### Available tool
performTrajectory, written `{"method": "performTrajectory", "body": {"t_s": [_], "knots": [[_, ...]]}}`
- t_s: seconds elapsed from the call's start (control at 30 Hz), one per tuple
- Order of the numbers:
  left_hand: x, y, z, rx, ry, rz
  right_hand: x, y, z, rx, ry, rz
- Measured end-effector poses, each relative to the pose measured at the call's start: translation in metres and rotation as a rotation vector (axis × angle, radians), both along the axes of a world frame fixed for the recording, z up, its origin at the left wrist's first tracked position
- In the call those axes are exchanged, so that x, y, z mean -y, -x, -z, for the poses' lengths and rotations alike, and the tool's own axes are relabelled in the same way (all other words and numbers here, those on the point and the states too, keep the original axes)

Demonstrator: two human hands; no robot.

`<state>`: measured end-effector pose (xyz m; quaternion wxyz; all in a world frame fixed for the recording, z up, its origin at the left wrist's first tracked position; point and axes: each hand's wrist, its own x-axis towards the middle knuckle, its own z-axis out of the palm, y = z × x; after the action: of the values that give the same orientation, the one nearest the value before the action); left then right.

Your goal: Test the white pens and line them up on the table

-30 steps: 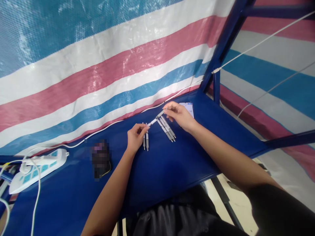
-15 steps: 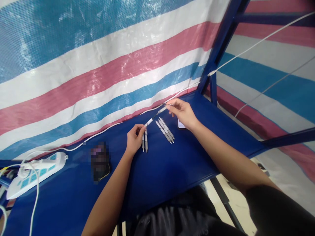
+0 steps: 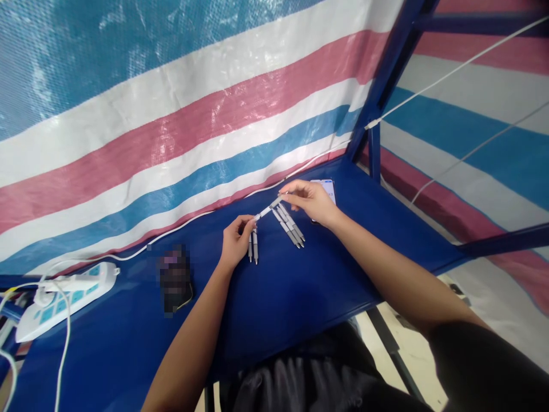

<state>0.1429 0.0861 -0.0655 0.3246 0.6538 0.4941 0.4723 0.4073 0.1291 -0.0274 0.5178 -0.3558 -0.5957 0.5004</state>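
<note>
A white and grey pen [image 3: 268,208] is held slantwise above the table between my two hands. My left hand [image 3: 235,241] pinches its white lower-left end. My right hand [image 3: 312,201] grips the grey upper-right end between thumb and fingers. The two barrel parts now meet in one line; whether they are fastened together I cannot tell. Two similar pens [image 3: 254,249] lie beside my left hand, their upper ends partly hidden by it. Several more pens [image 3: 290,226] rest side by side below my right hand.
A phone [image 3: 329,186] lies partly behind my right hand. On the blue table [image 3: 274,297], a blurred dark object [image 3: 175,280] sits to the left, with a white power strip [image 3: 71,300] and cables further left. Striped sheeting [image 3: 193,143] hangs along the back.
My right hand has moved left and slightly down, bringing its grey barrel part up against the white part; the dark refill between them is now covered. More of the phone shows.
</note>
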Motion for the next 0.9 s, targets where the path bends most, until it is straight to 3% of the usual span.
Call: {"method": "performTrajectory", "body": {"t_s": [0.1, 0.23, 0.3, 0.47, 0.63, 0.77, 0.9], "knots": [[0.000, 0.000, 0.000, 0.027, -0.001, -0.014, 0.003, 0.003, 0.002, 0.057, 0.002, 0.029], [-0.001, 0.001, 0.000, 0.097, 0.007, -0.026, 0.008, 0.004, 0.002, 0.358, -0.048, 0.141], [-0.002, 0.001, -0.001, 0.128, 0.016, -0.030, 0.010, 0.002, -0.001, 0.447, -0.070, 0.128], [-0.004, 0.002, -0.004, 0.169, 0.032, -0.061, 0.010, -0.003, -0.008, 0.391, -0.119, -0.047], [-0.004, 0.001, -0.006, 0.202, 0.048, -0.076, 0.014, -0.002, -0.012, 0.522, -0.109, 0.010], [-0.004, 0.003, -0.006, 0.216, 0.055, -0.079, 0.014, -0.002, -0.011, 0.526, -0.096, -0.074], [-0.005, 0.004, -0.004, 0.224, 0.054, -0.085, 0.012, -0.003, -0.008, 0.576, -0.071, -0.050]]}}
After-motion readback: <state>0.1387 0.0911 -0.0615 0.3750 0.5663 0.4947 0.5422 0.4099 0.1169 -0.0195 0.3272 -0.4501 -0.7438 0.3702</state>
